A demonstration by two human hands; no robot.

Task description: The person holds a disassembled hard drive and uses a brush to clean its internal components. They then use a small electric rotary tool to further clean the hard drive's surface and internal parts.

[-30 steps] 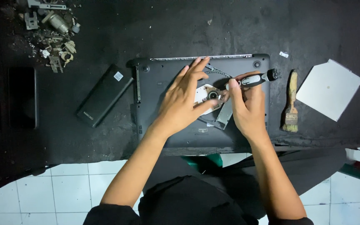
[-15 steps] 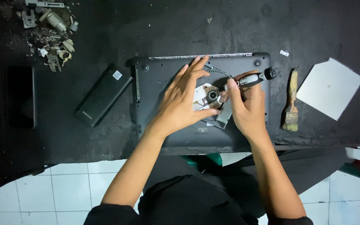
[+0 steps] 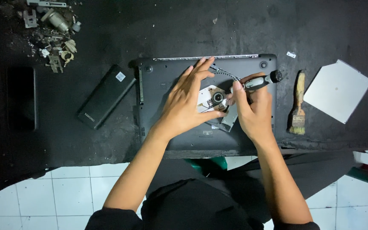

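Note:
A black laptop base (image 3: 162,81) lies upside down on the dark workbench. On top of it sits an opened optical drive mechanism (image 3: 214,99) with a round spindle and white and metal parts. My left hand (image 3: 188,102) rests flat over the drive, fingers spread, thumb under the spindle. My right hand (image 3: 252,106) grips a black and grey screwdriver (image 3: 260,81), its tip hidden behind my fingers near the spindle.
A long black battery pack (image 3: 105,96) lies left of the laptop. A pile of small metal parts (image 3: 54,36) sits at the far left. A paintbrush (image 3: 297,106) and a grey drive cover plate (image 3: 336,90) lie to the right. A dark phone (image 3: 20,99) lies at the left edge.
My left thumb has slid in under the spindle and the drive mechanism has shifted slightly. The right hand holds the screwdriver in nearly the same spot.

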